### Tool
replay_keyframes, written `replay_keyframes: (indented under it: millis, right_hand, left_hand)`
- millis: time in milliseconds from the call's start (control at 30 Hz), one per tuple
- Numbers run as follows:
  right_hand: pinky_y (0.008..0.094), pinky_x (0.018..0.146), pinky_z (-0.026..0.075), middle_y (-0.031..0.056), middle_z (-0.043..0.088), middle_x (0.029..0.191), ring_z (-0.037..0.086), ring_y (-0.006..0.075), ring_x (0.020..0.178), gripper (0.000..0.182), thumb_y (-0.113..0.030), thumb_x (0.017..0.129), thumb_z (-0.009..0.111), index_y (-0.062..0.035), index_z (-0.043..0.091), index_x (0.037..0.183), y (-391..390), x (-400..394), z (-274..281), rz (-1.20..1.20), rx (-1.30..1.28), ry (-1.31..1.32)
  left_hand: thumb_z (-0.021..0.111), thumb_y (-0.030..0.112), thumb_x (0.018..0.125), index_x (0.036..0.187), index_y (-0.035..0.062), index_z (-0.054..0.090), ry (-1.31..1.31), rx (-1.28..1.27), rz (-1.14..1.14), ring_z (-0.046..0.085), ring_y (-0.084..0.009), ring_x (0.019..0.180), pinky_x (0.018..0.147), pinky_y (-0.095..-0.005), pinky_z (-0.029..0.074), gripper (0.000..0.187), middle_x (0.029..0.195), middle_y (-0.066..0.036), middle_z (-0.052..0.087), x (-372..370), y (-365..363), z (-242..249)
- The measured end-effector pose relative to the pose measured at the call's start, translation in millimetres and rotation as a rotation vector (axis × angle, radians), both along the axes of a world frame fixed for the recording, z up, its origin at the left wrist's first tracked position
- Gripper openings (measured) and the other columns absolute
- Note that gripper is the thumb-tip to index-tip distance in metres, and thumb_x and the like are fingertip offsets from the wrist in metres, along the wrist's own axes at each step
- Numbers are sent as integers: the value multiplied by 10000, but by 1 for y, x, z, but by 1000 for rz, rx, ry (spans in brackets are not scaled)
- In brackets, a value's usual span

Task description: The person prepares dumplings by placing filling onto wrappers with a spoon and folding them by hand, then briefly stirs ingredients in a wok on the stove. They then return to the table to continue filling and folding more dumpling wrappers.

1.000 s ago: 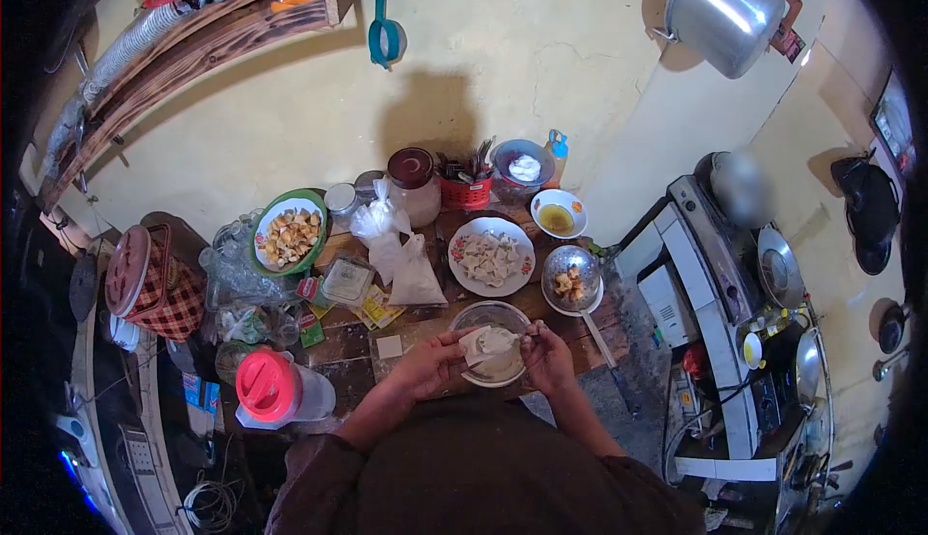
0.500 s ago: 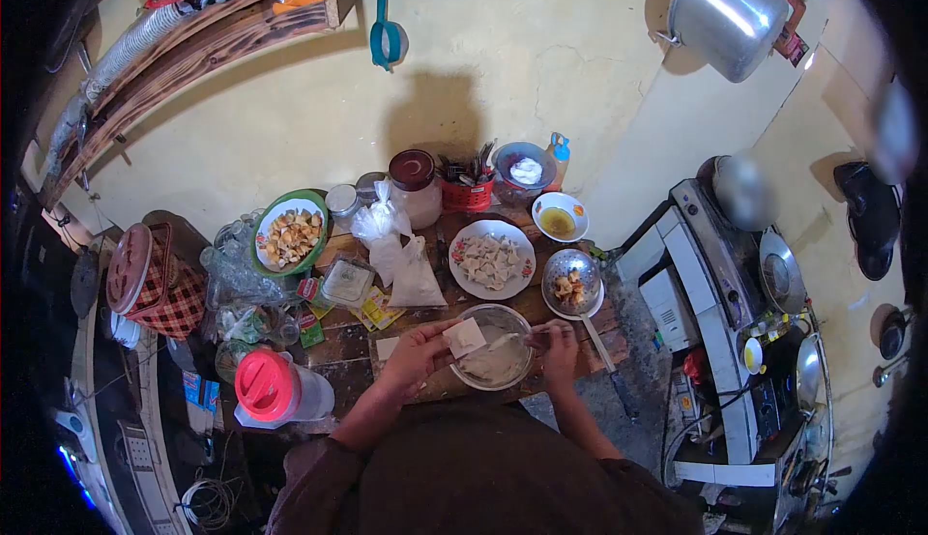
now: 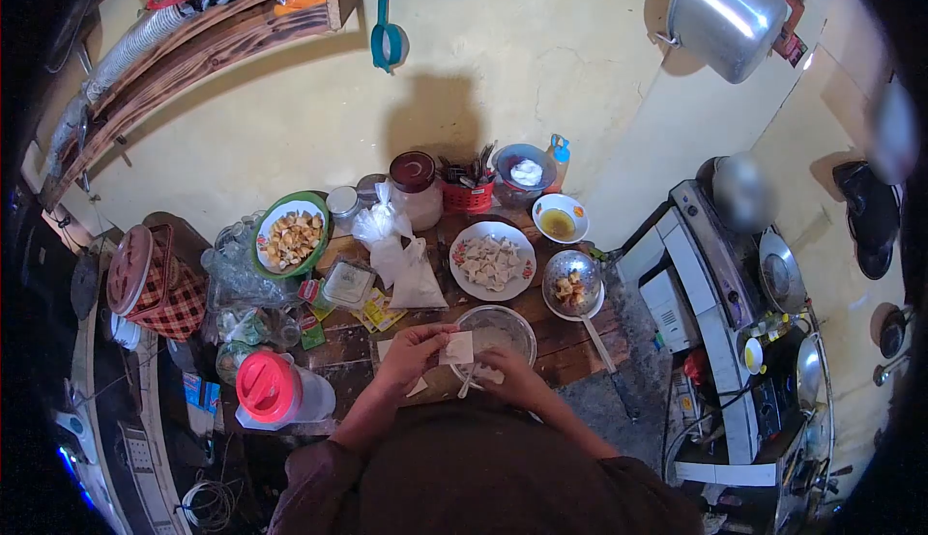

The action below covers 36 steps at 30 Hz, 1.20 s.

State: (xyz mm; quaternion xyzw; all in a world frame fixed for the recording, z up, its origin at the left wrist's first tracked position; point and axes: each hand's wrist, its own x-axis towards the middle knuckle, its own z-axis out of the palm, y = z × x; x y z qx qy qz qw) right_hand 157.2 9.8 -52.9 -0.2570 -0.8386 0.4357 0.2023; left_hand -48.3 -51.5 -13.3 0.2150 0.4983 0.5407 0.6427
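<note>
My left hand (image 3: 416, 353) is closed in a pinch on a pale square dumpling wrapper (image 3: 459, 347), held at the left rim of a metal bowl (image 3: 531, 337). Whitish filling lies in that bowl. Over its lower part reaches my right hand (image 3: 509, 377), fingers stretched left towards the wrapper and apparently holding nothing. A spoon (image 3: 466, 382) slants across the bowl's lower left rim, near my right fingertips. More pale wrappers (image 3: 418, 387) lie on the table under my left hand. Beyond the bowl stands a floral plate (image 3: 464, 285) of folded raw dumplings (image 3: 491, 261).
A skimmer (image 3: 571, 289) with browned dumplings rests on a bowl at right, near a bowl of yellowish liquid (image 3: 558, 224). Leftward stand a plate of fried dumplings (image 3: 293, 238), white bags (image 3: 417, 280) and a red-lidded pitcher (image 3: 268, 386). A stove (image 3: 715, 255) stands at far right.
My right hand has moved left from the bowl's right rim to its lower part. The spoon now slants over the lower left rim. My left hand still holds the wrapper, turned slightly.
</note>
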Motion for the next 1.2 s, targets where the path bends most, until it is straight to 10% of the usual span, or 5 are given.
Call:
replay_keyframes:
  millis: [600, 967, 1200]
  right_hand:
    - [299, 638, 539, 92, 657, 823, 657, 204, 741, 176, 3, 662, 719, -41, 686, 829, -5, 5, 56, -376, 444, 412]
    - [314, 634, 534, 102, 641, 827, 648, 233, 726, 183, -18, 660, 732, -40, 670, 831, -3, 10, 75, -215, 560, 388]
    - [319, 648, 533, 112, 645, 872, 650, 243, 757, 173, -50, 680, 735, -46, 661, 836, -6, 11, 82, -163, 482, 361]
  left_hand:
    - [557, 4, 847, 1119, 57, 540, -87, 348, -153, 608, -155, 894, 789, -293, 527, 278, 991, -69, 611, 6, -8, 12]
    - [701, -19, 698, 850, 48, 691, 870, 795, -62, 651, -188, 857, 764, -297, 525, 166, 930, -99, 671, 5, -10, 26]
    - [725, 24, 677, 827, 60, 689, 979, 830, -65, 655, -216, 840, 731, -312, 524, 158, 918, -99, 671, 13, -14, 39]
